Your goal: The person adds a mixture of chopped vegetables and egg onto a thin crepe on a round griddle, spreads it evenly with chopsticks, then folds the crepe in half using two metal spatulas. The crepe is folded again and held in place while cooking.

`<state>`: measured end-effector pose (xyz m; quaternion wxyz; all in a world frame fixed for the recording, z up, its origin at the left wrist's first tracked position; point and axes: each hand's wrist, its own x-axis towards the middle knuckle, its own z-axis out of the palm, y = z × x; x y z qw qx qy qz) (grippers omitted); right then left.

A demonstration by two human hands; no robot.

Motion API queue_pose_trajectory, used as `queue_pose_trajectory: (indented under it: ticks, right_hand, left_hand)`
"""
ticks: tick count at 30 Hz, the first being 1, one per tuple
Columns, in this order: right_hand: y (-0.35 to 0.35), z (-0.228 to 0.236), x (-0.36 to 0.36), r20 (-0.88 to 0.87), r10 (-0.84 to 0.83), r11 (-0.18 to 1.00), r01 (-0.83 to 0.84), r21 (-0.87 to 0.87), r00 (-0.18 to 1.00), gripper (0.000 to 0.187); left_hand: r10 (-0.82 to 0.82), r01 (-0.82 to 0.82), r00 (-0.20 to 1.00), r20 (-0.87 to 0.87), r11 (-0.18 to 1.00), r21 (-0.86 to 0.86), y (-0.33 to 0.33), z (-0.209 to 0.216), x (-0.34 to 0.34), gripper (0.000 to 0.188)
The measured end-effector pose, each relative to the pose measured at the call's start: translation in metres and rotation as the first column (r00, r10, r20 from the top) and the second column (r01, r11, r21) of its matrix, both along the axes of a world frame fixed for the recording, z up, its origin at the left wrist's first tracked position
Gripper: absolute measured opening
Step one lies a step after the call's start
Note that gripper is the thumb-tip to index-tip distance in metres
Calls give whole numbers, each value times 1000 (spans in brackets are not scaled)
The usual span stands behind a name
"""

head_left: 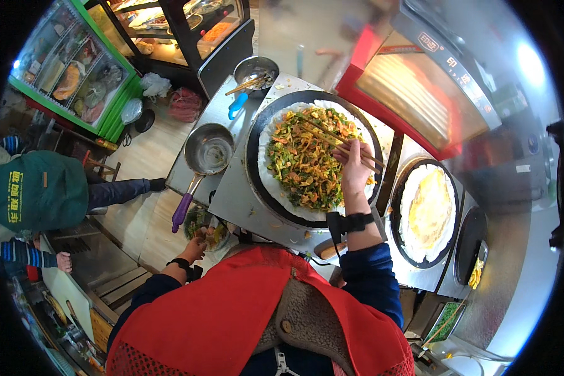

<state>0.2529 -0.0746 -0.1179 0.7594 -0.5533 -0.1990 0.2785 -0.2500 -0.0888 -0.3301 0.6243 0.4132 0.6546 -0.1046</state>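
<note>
Chopsticks (319,133) are gripped in my right hand (356,164), their tips in a heap of chopped vegetables (307,166) in green, orange and brown. The heap covers most of a thin pale pancake (273,188) on a round black griddle (254,168). Down to the left, my left hand (198,243) is curled at the near rim of a bowl (224,243) with greens and orange bits in it. Its fingers are partly hidden, but they look closed on the rim.
A second griddle (396,229) at right carries another pancake (429,213). On the left counter stand a purple-handled saucepan (209,149) and a metal bowl (257,66). A red-framed glass case (413,88) is beyond the griddles. Someone in a green apron (41,191) is at far left.
</note>
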Motion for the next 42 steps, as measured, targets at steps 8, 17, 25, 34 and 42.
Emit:
queue_pose_trajectory:
  ticks: [8,17,25,34,42]
  right_hand:
    - [-23,-5,-25,55,105,992,-101,-70,993,21]
    - [-83,-9,-22,-73,81,986,-91,-139,994,20]
    - [-137,-9,1,-125,-34,977,7,-213,992,17]
    - [-164,-18,23,-173,92,980,-120,-161,981,17]
    - [-120,-19,68,-121,19,999,-24,-41,993,16]
  left_hand:
    - [71,-70,997,31,997,-34,-1,-56,-18,48]
    - [166,-165,986,18,985,-57,1,-34,-2,45]
    - [68,-68,997,27,998,-6,9,-38,2,46]
    - [-234,223,962,139,971,89,11,-68,-11,44]
    - [-160,154,984,-72,984,-84,6,-24,25,43]
